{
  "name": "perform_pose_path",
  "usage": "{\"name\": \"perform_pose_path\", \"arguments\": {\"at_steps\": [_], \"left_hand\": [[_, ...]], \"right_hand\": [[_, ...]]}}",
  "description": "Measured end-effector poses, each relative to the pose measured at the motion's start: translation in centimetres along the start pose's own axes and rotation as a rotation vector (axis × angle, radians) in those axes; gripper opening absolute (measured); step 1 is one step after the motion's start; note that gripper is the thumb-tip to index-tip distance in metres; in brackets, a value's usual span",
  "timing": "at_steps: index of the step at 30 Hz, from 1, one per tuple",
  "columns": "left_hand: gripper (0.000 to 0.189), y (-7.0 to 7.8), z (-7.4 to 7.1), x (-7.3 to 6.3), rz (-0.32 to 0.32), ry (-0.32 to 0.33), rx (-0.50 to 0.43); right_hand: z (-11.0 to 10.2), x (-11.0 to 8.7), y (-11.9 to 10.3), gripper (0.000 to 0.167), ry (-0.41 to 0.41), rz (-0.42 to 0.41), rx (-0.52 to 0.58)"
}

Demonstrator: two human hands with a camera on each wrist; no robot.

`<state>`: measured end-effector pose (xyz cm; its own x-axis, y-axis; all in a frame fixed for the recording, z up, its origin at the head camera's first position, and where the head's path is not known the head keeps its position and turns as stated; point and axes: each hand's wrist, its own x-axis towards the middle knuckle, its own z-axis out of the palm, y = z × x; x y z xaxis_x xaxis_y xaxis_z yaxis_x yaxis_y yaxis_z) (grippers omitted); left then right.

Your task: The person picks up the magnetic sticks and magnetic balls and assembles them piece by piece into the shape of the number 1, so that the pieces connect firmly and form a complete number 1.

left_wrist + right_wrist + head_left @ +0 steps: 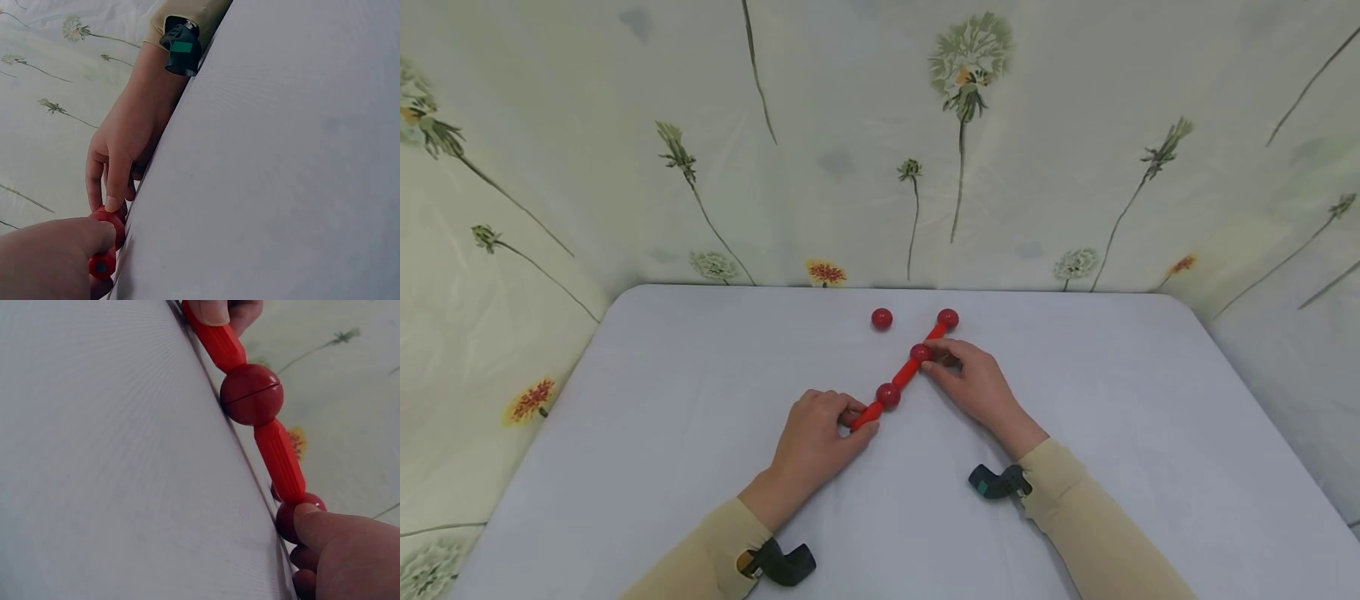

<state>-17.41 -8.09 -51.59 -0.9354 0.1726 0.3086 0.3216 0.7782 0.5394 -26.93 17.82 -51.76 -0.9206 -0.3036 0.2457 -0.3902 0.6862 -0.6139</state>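
Note:
Red rods and darker red balls alternate in one straight chain that runs diagonally over the table. My left hand pinches the rod at its near end between thumb and fingers. Just beyond it comes a glossy ball with a seam across it, followed by a middle rod. Thumb and fingers of my right hand pinch the second ball. Past that hand a further rod leads to an end ball. In the left wrist view, the near rod's end shows a dark hole.
One loose red ball lies left of the chain's far end. A white cloth covers the table, which meets a flower-printed backdrop at the back. Dark wrist-worn devices stick out from both sleeves.

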Motion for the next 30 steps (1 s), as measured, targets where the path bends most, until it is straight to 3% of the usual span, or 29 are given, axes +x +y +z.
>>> {"name": "perform_pose_path", "arguments": {"at_steps": [8,14,22,30], "left_hand": [[0.030,0.1,-0.2,-0.1,-0.004,0.009,-0.008],[0.030,0.3,-0.4,-0.1,-0.012,-0.014,-0.009],[0.029,0.4,-0.4,-0.4,-0.007,-0.008,-0.001],[0.028,0.4,-0.5,-0.5,0.015,0.006,-0.012]], "right_hand": [[-0.1,-0.4,-0.1,0.041,0.048,0.015,0.036],[0.3,-1.8,-0.9,0.040,0.079,0.024,0.086],[1.6,-3.8,-3.1,0.034,0.007,-0.094,0.101],[2.4,-4.4,-4.3,0.038,-0.031,-0.205,0.082]]}}
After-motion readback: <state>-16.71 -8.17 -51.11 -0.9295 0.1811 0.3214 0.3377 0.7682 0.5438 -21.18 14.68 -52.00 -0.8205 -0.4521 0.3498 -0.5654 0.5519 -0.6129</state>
